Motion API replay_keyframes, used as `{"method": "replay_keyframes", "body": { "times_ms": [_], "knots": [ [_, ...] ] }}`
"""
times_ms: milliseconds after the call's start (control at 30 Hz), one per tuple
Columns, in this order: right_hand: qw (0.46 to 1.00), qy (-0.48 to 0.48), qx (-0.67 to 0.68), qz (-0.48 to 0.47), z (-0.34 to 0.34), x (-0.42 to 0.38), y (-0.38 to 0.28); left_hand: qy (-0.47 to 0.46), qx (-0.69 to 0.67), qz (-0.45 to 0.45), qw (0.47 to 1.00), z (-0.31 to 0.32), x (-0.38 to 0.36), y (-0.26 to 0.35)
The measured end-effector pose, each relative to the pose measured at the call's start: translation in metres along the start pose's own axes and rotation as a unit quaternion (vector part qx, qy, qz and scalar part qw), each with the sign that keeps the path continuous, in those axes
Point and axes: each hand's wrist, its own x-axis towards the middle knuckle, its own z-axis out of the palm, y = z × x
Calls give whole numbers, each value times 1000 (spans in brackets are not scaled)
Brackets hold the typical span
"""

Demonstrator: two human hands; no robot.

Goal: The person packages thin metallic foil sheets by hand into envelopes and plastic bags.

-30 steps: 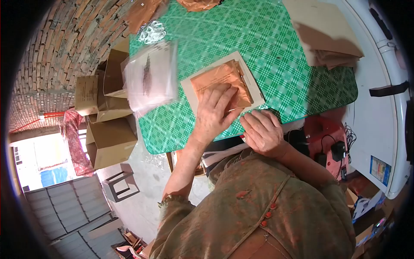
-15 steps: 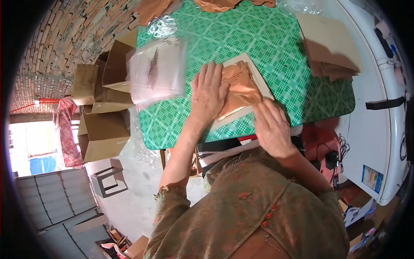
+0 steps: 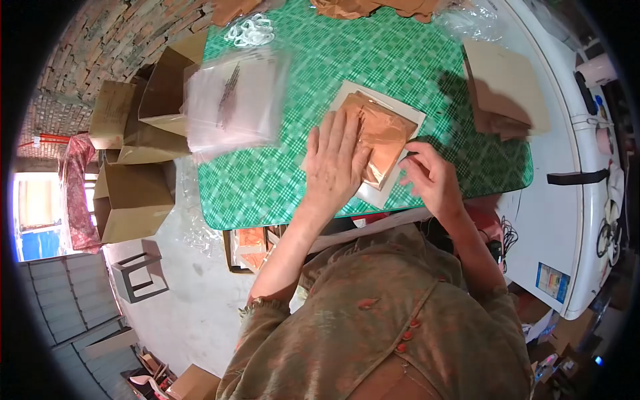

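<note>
An orange-brown packet (image 3: 387, 133) in clear plastic lies on a pale card (image 3: 375, 195) on the green checked tablecloth (image 3: 260, 187). My left hand (image 3: 333, 160) rests flat over the packet's left side, its fingers stretched out and pointing away from me. At the packet's lower right corner is my right hand (image 3: 433, 177), raised a little, with its fingers curled and apart from one another. Nothing shows between those fingers.
A stack of clear plastic bags (image 3: 233, 100) lies at the left, with white loops (image 3: 250, 31) behind it. Brown cards (image 3: 503, 90) are at the right. Open cardboard boxes (image 3: 137, 200) stand left of the table. More orange-brown pieces (image 3: 380, 8) lie at the far edge.
My right hand has lifted off the packet's lower edge and curled its fingers. The packet and card have turned slightly. My left hand still presses on the packet. The whole view has shifted a little.
</note>
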Motion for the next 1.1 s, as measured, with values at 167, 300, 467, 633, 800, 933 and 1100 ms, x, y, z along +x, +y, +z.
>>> {"method": "replay_keyframes", "body": {
  "times_ms": [167, 300, 467, 633, 800, 933, 1100],
  "knots": [
    [976, 16, 207, 58, 6, 12, 11, 24, -36, -2, 999, -1, -1, 0],
    [967, -22, 235, 97, 0, 10, -4, 16, -115, -33, 993, -6, -3, 1],
    [982, -97, 142, 75, -4, 30, 13, -79, -343, -144, 925, -29, 6, -6],
    [953, -106, 247, 139, 1, 32, -14, -77, -538, -188, 818, -25, -1, -22],
    [967, -117, 188, 129, -3, 41, -7, -78, -568, -204, 793, -31, 0, -18],
    [966, -118, 145, 179, -6, 46, -12, -85, -517, -203, 827, -34, 0, -18],
    [970, -97, 119, 186, -48, 27, -21, -90, -488, -193, 846, -32, 2, -18]
  ]
}}
